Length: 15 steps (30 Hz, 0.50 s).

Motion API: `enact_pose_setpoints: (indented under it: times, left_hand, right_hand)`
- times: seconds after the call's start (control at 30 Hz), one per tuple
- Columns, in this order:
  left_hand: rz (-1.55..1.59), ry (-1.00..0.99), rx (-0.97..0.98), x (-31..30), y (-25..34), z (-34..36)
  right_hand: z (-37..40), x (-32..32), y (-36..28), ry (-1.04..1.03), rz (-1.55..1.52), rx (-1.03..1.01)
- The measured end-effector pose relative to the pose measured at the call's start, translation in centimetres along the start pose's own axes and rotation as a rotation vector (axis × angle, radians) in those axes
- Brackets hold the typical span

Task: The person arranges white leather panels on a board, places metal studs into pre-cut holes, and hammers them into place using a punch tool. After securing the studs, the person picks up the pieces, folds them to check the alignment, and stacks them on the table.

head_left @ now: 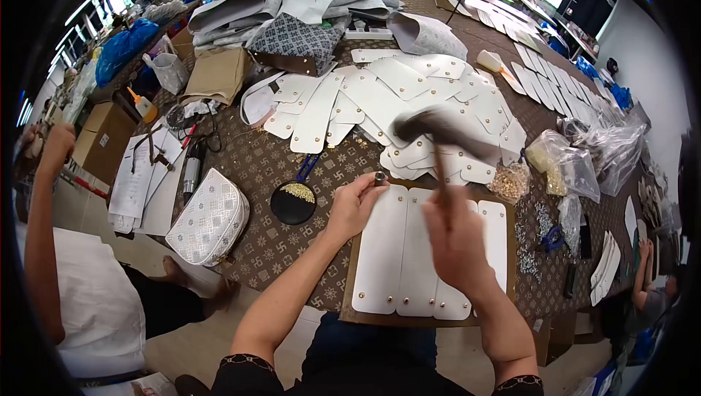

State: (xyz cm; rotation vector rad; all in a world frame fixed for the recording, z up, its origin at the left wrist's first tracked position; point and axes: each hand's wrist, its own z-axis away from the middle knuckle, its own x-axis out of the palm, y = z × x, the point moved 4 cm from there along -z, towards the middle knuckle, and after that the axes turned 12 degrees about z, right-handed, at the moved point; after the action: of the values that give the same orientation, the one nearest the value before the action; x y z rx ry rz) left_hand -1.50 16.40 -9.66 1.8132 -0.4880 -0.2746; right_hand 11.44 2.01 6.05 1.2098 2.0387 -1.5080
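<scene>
My right hand [458,242] is wrapped round the handle of a hammer [439,133], whose dark head is raised and blurred by motion. My left hand [350,210] pinches a small metal setting tool [380,177] upright at the top left of the white strips [383,250]. These rounded strips lie side by side on a brown board [351,294], with metal studs along their lower ends. Part of the strips is hidden behind my right hand. Left of my left hand sits a round black dish [290,213] with small gold pieces in it.
A heap of studded white strips [409,82] lies behind the board. To the right are a bag of gold pieces [510,180], loose silvery pieces [537,242] and plastic bags [610,158]. A white patterned pouch [212,217] lies left. Other people stand at left, right and far end.
</scene>
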Motion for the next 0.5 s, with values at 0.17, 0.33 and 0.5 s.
enact_pose_setpoints:
  times: [0.17,0.33,0.5]
  left_hand:
    - [-0.026,-0.035,-0.03,-0.4,-0.3,0.5]
    - [0.149,0.017,-0.048,1.0,0.3,-0.1]
    - [0.195,-0.13,-0.086,4.1,0.0,-0.5]
  right_hand:
    - [4.1,3.1,5.1,-0.305,-0.08,0.321]
    - [9.1,2.7,8.2,-0.128,-0.339,0.537]
    - [11.5,3.2,10.2,-0.079,-0.442,0.631]
